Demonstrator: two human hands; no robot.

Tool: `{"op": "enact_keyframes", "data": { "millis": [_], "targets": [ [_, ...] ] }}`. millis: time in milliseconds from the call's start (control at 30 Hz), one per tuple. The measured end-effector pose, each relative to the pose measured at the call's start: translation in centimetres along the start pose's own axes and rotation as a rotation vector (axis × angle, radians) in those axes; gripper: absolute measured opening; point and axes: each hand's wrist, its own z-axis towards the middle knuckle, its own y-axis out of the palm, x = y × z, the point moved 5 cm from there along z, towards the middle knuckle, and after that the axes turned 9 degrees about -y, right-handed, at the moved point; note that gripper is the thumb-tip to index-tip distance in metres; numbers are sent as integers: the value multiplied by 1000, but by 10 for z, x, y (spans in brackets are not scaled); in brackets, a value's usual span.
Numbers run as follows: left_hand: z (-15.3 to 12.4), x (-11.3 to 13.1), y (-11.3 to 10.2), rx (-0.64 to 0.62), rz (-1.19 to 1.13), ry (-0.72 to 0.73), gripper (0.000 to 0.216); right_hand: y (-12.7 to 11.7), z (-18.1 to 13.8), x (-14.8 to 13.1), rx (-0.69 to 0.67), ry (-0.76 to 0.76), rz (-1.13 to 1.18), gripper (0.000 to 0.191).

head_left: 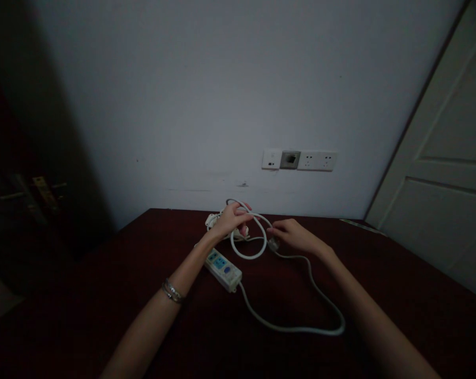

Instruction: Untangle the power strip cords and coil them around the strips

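A white power strip (222,268) with blue-marked sockets lies on a dark red table (103,295). Its white cable (297,326) runs out to the right in a wide bend and comes back up into a loop (249,256) between my hands. My left hand (232,220), with a bracelet on the wrist, is closed on the top of that loop. My right hand (291,234) pinches the cable where the loop crosses, next to a small white plug (274,243). More coiled white cable (212,220) lies behind my left hand.
A row of white wall sockets and a grey plate (299,160) sits on the pale wall above the table's far edge. A white panelled door (447,173) stands at the right. A dark door with a brass handle (40,193) is at the left.
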Motion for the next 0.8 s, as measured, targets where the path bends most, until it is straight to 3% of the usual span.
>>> {"op": "enact_keyframes", "data": {
  "millis": [333,567,800],
  "targets": [
    [-5,9,7,-9,-91,26,34,-6,-5,-7,56,140,472,40],
    [0,-1,12,13,-109,42,37,-10,-4,-7,187,197,601,40],
    [1,-8,18,44,-215,35,33,-4,0,-2,213,191,727,39]
  ]
}}
